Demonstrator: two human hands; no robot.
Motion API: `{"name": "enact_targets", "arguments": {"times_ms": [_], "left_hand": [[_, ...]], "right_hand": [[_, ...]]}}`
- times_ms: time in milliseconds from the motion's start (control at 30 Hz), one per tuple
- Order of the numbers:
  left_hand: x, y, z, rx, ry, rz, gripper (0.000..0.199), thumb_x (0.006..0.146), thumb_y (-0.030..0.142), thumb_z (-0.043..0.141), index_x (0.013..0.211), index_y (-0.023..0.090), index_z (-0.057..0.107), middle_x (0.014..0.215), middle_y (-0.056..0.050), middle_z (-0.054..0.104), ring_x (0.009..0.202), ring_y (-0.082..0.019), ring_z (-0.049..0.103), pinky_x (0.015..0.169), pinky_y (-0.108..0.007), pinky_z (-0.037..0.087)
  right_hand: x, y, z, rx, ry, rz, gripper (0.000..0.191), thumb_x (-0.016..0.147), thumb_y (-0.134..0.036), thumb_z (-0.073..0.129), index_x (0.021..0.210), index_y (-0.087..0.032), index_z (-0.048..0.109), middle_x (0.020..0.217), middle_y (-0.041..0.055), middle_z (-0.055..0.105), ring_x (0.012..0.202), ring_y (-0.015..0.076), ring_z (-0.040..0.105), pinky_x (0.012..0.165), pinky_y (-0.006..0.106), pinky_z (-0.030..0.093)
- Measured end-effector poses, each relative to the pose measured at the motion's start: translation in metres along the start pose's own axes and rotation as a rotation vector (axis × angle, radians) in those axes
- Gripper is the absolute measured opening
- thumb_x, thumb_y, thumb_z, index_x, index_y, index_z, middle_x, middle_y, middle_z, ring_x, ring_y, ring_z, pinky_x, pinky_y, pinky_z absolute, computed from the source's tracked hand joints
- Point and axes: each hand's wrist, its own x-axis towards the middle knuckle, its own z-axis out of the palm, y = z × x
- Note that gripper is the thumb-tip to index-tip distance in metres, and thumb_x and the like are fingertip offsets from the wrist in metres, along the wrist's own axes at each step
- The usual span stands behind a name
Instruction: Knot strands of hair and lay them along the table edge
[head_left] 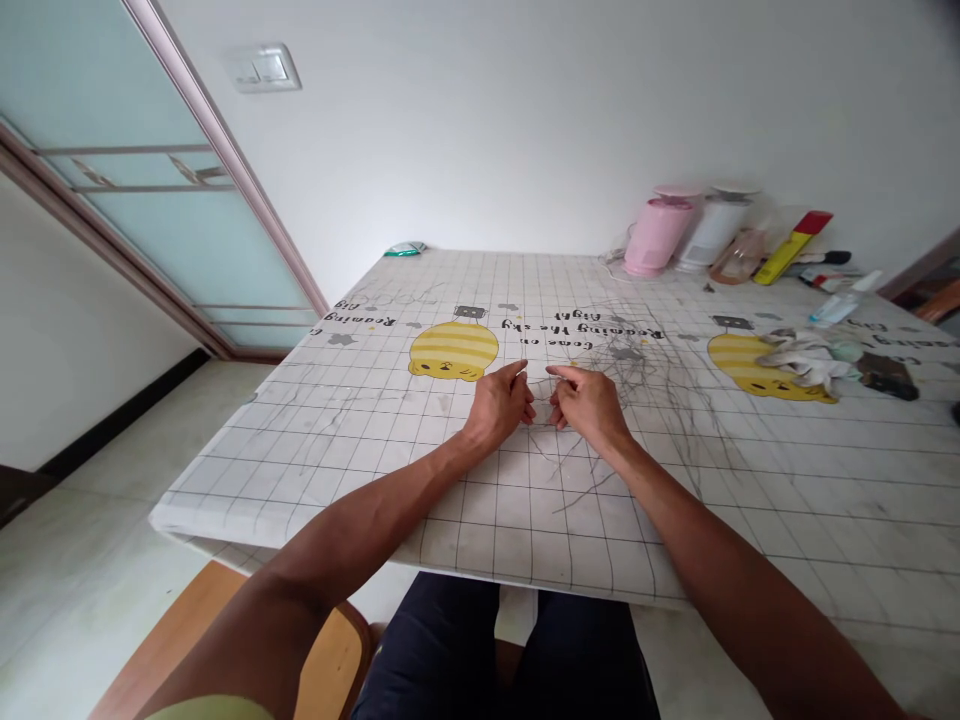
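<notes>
The white checked tabletop carries a loose spread of thin dark strands, thickest just beyond and to the right of the right hand, with sparser ones at the far left. The main spread has its long axis from the far side toward the near edge, fanning rightward as it comes nearer; no single end clearly leads. A few short pieces under the right wrist slant from lower left to upper right. The strands look very light, more springy than limp, and likely prone to snagging on one another, so a fingertip pinch near a free end should suit better than a fistful. The left hand and right hand face each other near the middle, index fingers extended toward each other with a gap between, other fingers curled; whether either pinches a strand I cannot tell.
</notes>
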Motion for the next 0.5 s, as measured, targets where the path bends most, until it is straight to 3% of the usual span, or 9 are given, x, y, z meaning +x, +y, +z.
{"name": "enact_targets", "arguments": {"times_ms": [200,333,500], "left_hand": [[-0.002,-0.003,0.001,0.017,-0.056,-0.063,0.034,0.109,0.022,0.054,0.136,0.008,0.071,0.069,0.001,0.065,0.049,-0.014,0.066,0.047,-0.025,0.056],[0.002,-0.001,0.001,-0.09,0.008,-0.095,0.034,0.108,0.027,0.061,0.135,0.008,0.071,0.071,-0.001,0.068,0.052,-0.015,0.07,0.051,-0.026,0.059],[0.006,0.002,0.0,-0.142,0.068,-0.042,0.038,0.109,0.025,0.056,0.139,0.007,0.068,0.075,-0.002,0.07,0.057,-0.016,0.072,0.055,-0.028,0.062]], "right_hand": [[0.004,0.002,-0.007,-0.19,-0.014,-0.082,0.021,0.091,-0.017,0.069,0.103,-0.023,0.086,0.056,-0.0032,0.065,0.034,0.0141,0.052,0.033,0.026,0.043],[0.004,0.0,-0.006,-0.147,0.025,-0.052,0.017,0.09,-0.024,0.08,0.107,-0.021,0.08,0.061,-0.0025,0.069,0.035,0.0134,0.052,0.035,0.027,0.044],[-0.002,-0.006,0.006,0.007,-0.027,-0.014,0.02,0.094,-0.034,0.079,0.108,-0.02,0.075,0.073,0.0018,0.075,0.043,0.0162,0.065,0.035,0.026,0.047]]}}
